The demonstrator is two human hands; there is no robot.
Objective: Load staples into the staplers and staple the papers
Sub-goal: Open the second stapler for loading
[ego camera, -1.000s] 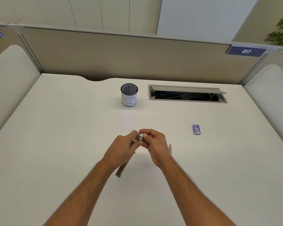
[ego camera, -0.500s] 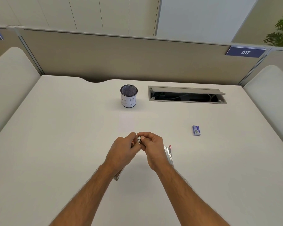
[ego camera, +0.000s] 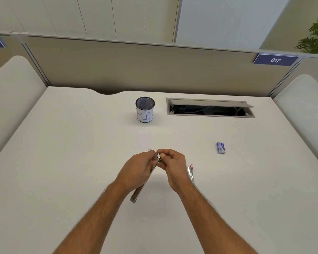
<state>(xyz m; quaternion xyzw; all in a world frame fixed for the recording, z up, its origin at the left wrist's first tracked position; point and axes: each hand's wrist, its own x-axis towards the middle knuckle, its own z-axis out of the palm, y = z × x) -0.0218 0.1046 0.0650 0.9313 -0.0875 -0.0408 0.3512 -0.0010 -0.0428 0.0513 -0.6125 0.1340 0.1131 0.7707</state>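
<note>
My left hand (ego camera: 136, 171) grips a long metal stapler (ego camera: 138, 191) held above the white desk, its rear end sticking out below the palm. My right hand (ego camera: 173, 167) pinches the stapler's front end, where a shiny metal part shows between the fingertips. A second stapler (ego camera: 190, 174) with a pink tip lies on the desk just right of my right wrist. A small blue staple box (ego camera: 220, 147) sits further right. A faint white sheet of paper (ego camera: 142, 140) lies just beyond my hands.
A black mesh pen cup (ego camera: 145, 110) with a white label stands at the back centre. To its right is an open cable hatch (ego camera: 209, 109) in the desk. A beige partition wall closes off the far edge.
Both hands have stayed together over the same spot. The fingers shifted slightly on the stapler's front end, and the second stapler beside my right wrist shows more than a second ago.
</note>
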